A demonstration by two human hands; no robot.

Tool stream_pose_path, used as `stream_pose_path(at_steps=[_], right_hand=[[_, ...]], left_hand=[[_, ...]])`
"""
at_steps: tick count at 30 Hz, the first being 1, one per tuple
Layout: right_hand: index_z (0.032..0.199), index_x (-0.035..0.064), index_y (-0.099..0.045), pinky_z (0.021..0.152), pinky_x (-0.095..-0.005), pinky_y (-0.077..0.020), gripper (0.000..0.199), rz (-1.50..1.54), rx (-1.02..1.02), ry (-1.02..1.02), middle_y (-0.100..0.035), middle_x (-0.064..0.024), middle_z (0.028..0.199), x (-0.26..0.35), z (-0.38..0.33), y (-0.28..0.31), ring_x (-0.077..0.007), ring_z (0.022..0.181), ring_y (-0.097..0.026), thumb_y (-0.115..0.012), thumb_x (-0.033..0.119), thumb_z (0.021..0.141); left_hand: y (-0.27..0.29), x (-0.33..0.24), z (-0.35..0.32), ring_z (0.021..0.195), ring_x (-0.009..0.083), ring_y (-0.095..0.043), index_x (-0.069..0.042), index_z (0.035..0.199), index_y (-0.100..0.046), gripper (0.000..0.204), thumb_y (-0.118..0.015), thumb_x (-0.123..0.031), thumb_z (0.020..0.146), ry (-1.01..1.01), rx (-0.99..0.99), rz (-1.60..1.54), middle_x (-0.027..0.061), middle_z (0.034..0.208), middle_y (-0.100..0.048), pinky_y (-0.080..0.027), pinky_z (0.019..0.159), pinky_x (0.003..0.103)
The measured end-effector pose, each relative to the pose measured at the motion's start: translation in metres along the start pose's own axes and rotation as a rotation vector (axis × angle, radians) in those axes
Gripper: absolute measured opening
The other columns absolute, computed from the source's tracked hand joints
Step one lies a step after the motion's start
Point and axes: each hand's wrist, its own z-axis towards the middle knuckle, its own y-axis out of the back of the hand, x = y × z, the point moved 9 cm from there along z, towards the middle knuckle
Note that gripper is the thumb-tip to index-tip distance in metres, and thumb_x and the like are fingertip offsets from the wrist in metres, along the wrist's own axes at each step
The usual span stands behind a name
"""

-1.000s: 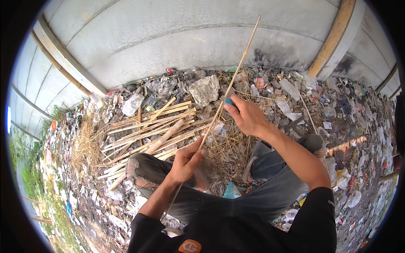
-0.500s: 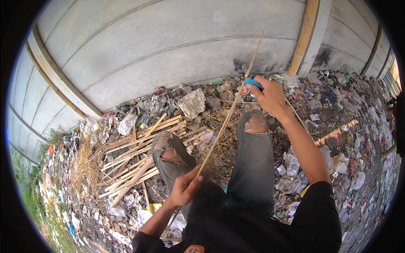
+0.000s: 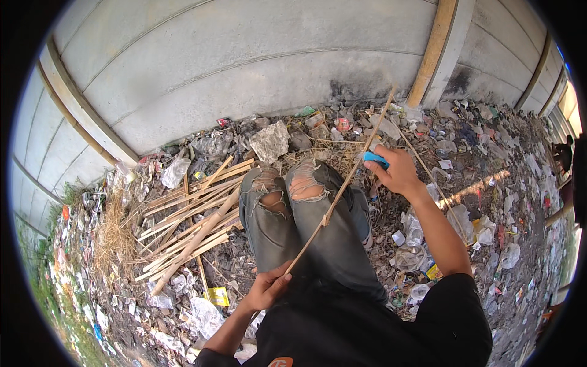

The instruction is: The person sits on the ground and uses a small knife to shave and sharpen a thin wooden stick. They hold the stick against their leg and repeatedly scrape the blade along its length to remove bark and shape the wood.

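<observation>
A long, thin bamboo strip (image 3: 345, 183) slants from lower left to upper right across my legs. My left hand (image 3: 267, 289) is closed round its lower part, thumb on top. In my right hand (image 3: 394, 172) is a small blue-handled tool (image 3: 376, 160) that looks like a cutter knife; its blade cannot be made out. The tool's end is close beside the strip's upper part. A lighter sliver or knot sticks out from the strip near its middle, above my thigh.
Several split bamboo strips (image 3: 195, 211) lie in a loose pile left of my knees. A rock (image 3: 269, 142) sits beyond them. Litter and plastic scraps (image 3: 416, 238) cover the ground. A grey concrete wall (image 3: 263, 79) with posts (image 3: 433, 52) stands in front.
My right hand has drawn back toward me with the blue tool, and the strip's far tip has come lower and to the right. My knees have come together beneath the strip.
</observation>
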Motion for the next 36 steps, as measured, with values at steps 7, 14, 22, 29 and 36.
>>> stream_pose_path(at_steps=[7,14,22,29,36], right_hand=[[0.087,0.0048,-0.068,0.056,-0.0306,-0.0352,0.035,0.427,0.418,-0.237,-0.05,0.0021,0.061,-0.033,-0.044,-0.025,-0.0087,0.059,-0.044,-0.091,0.031,0.083],[0.105,0.009,-0.077,0.06,-0.0277,-0.0463,0.033,0.09,-0.156,-0.11,-0.064,-0.0021,0.079,-0.009,-0.042,0.031,-0.0101,0.064,-0.06,-0.095,0.025,0.082],[0.106,0.0044,-0.078,0.078,-0.0335,-0.057,0.025,0.125,0.127,0.064,-0.074,-0.0086,0.103,-0.017,-0.006,-0.021,-0.0223,0.085,-0.074,-0.089,0.016,0.086],[0.097,0.0006,-0.076,0.071,-0.0331,-0.056,0.016,0.59,0.034,-0.172,-0.077,-0.0087,0.086,-0.06,-0.001,-0.045,-0.0174,0.074,-0.072,-0.078,0.016,0.099],[0.105,0.0114,-0.067,0.053,-0.0264,-0.031,0.015,1.561,-0.218,-0.533,-0.068,-0.002,0.092,-0.11,-0.003,-0.051,-0.0058,0.05,-0.038,-0.068,0.026,0.108]], left_hand=[[0.002,0.006,-0.003,0.059,0.0021,-0.041,0.001,0.159,-0.048,0.05,-0.054,-0.021,0.115,0.022,0.048,0.049,-0.0084,0.071,-0.044,-0.033,0.054,0.023],[0.023,-0.006,0.012,0.061,0.003,-0.041,0.001,0.156,-0.052,0.049,-0.056,-0.023,0.114,0.012,0.05,0.295,-0.0078,0.069,-0.045,-0.036,0.057,0.024],[0.052,-0.023,0.03,0.061,0.0125,-0.052,0.001,0.152,-0.057,0.047,-0.059,-0.024,0.112,0.031,0.078,0.456,0.0045,0.065,-0.051,-0.047,0.061,0.033],[0.054,-0.051,0.03,0.057,0.0395,-0.064,-0.001,0.143,-0.066,0.04,-0.063,-0.019,0.107,-0.093,-0.038,0.763,0.023,0.06,-0.053,-0.048,0.059,0.046],[0.055,-0.046,0.024,0.058,0.042,-0.064,-0.002,0.143,-0.066,0.04,-0.062,-0.019,0.107,-0.06,-0.084,0.75,0.0242,0.061,-0.054,-0.049,0.059,0.047]])
